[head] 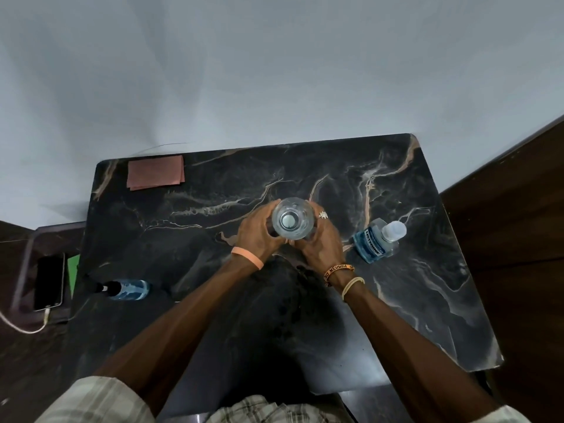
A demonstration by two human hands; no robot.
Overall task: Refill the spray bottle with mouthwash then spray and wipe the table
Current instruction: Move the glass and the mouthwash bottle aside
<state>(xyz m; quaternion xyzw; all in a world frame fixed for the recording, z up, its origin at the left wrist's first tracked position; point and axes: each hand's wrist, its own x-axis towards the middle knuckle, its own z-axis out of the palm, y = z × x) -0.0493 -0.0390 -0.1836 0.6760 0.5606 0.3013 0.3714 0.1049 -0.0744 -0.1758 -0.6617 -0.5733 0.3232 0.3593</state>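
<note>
Pale grey wall (274, 71) behind; black marble table (412, 285) with tan veining fills mid-frame, seen from above.

Left hand (258, 232) and right hand (322, 239): both at table centre, fingers curled round opposite sides of one clear round vessel (292, 221). Vessel is upright and seen straight down its mouth; glass or bottle, cannot tell.

Pink cloth (155, 171): folded flat, far left corner of the table.

Phone (48, 282): off the table at left, on a low stand, cable plugged in.

Mouthwash bottle (374, 244): right of the hands, standing, blue liquid, clear cap on, near but apart from the right hand.

Spray bottle (126, 289): near left edge, lying on its side, black head pointing left, blue liquid inside, well apart from both hands.
</note>
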